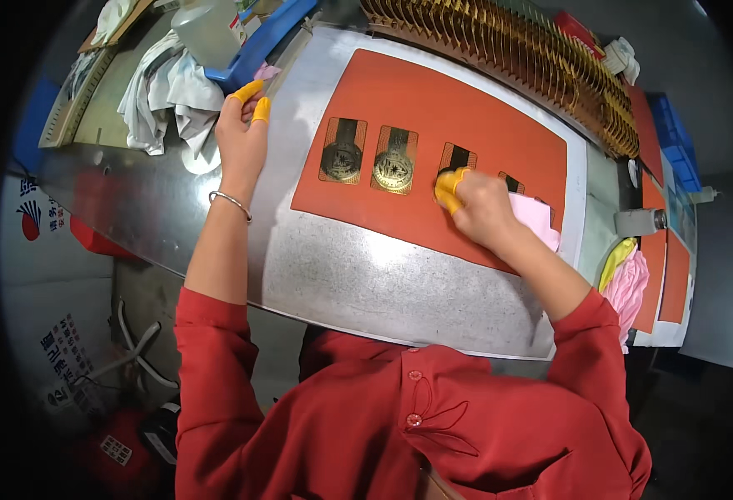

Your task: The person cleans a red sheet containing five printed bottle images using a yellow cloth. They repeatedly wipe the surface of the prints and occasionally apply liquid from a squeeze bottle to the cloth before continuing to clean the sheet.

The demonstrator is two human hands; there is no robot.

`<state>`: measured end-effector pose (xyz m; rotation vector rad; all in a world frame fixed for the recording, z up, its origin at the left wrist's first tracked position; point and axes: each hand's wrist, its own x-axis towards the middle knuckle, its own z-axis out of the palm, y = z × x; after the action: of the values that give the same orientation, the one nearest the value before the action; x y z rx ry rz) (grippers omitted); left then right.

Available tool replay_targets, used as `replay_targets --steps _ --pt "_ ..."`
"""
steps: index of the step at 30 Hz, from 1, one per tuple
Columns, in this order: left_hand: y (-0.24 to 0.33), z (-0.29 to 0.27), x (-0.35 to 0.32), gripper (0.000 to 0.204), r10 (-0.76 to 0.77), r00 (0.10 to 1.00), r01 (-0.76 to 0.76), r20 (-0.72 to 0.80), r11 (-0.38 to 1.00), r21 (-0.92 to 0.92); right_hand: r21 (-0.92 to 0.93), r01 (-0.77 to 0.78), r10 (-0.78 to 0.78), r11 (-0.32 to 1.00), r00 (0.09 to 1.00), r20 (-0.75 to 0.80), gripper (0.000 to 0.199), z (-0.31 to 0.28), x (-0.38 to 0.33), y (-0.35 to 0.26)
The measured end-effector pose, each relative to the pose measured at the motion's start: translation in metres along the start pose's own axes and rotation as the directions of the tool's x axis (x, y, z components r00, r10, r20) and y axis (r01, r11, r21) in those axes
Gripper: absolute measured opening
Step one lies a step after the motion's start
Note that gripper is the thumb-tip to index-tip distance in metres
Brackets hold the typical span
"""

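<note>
My left hand point(243, 137) is raised at the left edge of the work surface, with yellow finger cots on its tips. Its thumb and forefinger are apart, and nothing shows between them. On the orange mat point(400, 92), my right hand point(479, 208), also in yellow finger cots, is curled down over the lower end of a dark and gold metal plate point(458, 156). A pink cloth point(536, 221) comes out from under its palm. Left of it lie a bright gold plate point(394, 162) and a darker plate point(341, 154). Another plate point(512, 182) is partly covered by hand and cloth.
A rack of several gold-coloured plates point(516, 50) runs along the back. At the left are a blue tray point(271, 42), white rags point(175, 92) and a translucent bottle point(206, 33). A grey bottle point(640, 222) and pink and yellow cloths point(627, 283) lie at the right.
</note>
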<state>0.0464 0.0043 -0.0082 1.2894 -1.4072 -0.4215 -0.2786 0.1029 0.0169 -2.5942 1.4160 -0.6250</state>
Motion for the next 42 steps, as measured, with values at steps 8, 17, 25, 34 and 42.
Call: replay_targets --steps 8,17,25,34,42 --pt "-0.001 0.001 -0.004 0.027 -0.072 0.997 0.071 0.031 0.997 0.017 0.006 0.081 -0.081 0.997 0.996 -0.029 0.008 -0.004 -0.002 0.005" --pt "0.0 0.001 -0.004 0.028 -0.056 0.998 0.055 0.028 0.998 0.022 0.014 0.085 -0.085 0.996 0.996 0.005 0.006 -0.007 -0.01 0.0" --pt "-0.007 0.002 -0.003 0.025 0.003 1.0 -0.003 0.002 1.0 0.013 -0.025 0.011 -0.012 1.0 0.999 -0.034 0.01 -0.004 0.013 0.034" --pt "0.007 0.006 -0.003 0.028 -0.045 0.997 0.041 0.067 0.998 0.049 -0.02 0.003 -0.004 1.0 1.0 -0.024 0.008 -0.001 0.009 0.026" --pt "0.007 0.009 -0.007 0.025 -0.006 1.0 0.006 0.021 1.0 0.0 -0.023 0.01 -0.009 1.0 1.0 0.012 0.009 0.0 0.003 0.011"
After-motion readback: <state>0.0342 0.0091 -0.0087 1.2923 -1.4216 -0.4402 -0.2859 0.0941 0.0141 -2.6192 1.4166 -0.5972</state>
